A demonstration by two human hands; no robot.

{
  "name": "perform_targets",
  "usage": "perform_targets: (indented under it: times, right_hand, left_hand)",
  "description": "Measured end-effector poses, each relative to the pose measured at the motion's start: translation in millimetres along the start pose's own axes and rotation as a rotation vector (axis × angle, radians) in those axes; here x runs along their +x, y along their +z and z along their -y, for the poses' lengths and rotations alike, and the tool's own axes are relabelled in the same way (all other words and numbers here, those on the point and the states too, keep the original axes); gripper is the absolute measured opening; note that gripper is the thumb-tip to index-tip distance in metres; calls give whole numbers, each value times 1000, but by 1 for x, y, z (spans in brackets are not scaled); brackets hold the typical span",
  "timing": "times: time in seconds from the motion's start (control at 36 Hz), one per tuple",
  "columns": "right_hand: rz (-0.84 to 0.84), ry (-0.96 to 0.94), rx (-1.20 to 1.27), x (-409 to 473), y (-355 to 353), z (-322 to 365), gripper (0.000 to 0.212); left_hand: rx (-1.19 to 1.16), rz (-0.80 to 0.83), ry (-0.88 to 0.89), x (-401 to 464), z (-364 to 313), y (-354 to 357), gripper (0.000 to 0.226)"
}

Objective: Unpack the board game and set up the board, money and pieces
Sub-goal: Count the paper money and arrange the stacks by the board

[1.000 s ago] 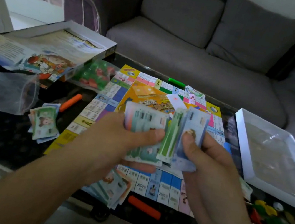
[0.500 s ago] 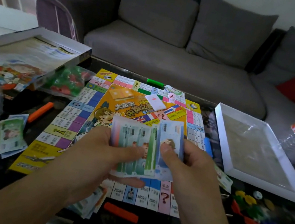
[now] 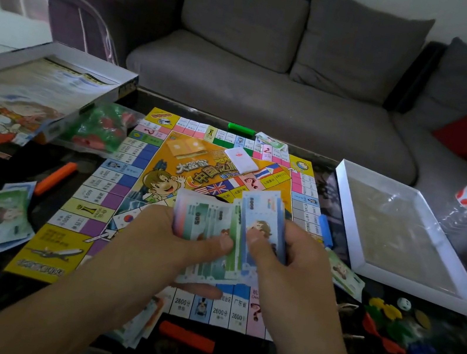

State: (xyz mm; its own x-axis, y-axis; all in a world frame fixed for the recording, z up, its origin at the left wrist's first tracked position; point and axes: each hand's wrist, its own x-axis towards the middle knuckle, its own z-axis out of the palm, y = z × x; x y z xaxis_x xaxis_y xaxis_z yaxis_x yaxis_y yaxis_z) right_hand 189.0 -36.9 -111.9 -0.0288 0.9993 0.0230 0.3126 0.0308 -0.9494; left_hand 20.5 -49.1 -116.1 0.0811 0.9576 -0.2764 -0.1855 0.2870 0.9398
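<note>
STEP: deal money | left hand (image 3: pixel 172 240) grips banknote stack (image 3: pixel 210 234), thumb on top, above board (image 3: pixel 145 180) | right hand (image 3: pixel 293 258) pinches top blue note | ADVICE: slide 1 note rightward off thumb, stack clamped.

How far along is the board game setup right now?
Done: the board lies unfolded on the table, and small money piles sit at its left, right and far edges. In hand: the left hand and right hand grip a stack of notes, apparently sorting them. Left: the bagged pieces are unopened, and loose tokens lie off the board.
</note>
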Motion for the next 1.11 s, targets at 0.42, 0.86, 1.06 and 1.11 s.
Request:
perform_targets:
  times: [0.42, 0.86, 1.06, 1.11]
  right_hand:
    - [-123, 21, -189, 21, -51, 11, 14]
    - [168, 129, -1069, 123, -169, -76, 6]
    - [124, 76, -1074, 117, -164, -88, 11]
    - [94, 69, -1062, 115, -165, -88, 17]
  left_hand:
    - [-160, -20, -116, 1, -6, -2, 28]
    - [-155, -55, -107, 6, -7, 0, 26]
    - [-164, -71, -142, 9, -5, 1, 29]
    - [-182, -65, -172, 11, -7, 1, 30]
